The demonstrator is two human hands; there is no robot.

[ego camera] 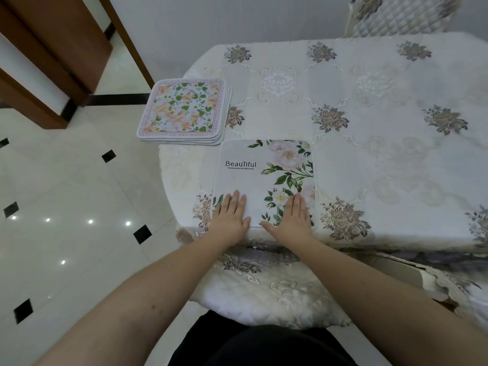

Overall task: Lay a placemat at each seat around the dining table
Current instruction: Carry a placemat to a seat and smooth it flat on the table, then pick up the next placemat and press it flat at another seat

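Hands flat, left hand (231, 216), right hand (293, 217), pressing placemat (264, 170)

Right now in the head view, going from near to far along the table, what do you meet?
Chair cushion → left hand and right hand flat on the near placemat → stack of placemats → far chair.

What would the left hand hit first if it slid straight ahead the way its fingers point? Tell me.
Probably nothing soon. The left hand lies flat on the placemat, fingers pointing up across it toward the printed word. The stack of placemats sits off to the left, likely outside that line.
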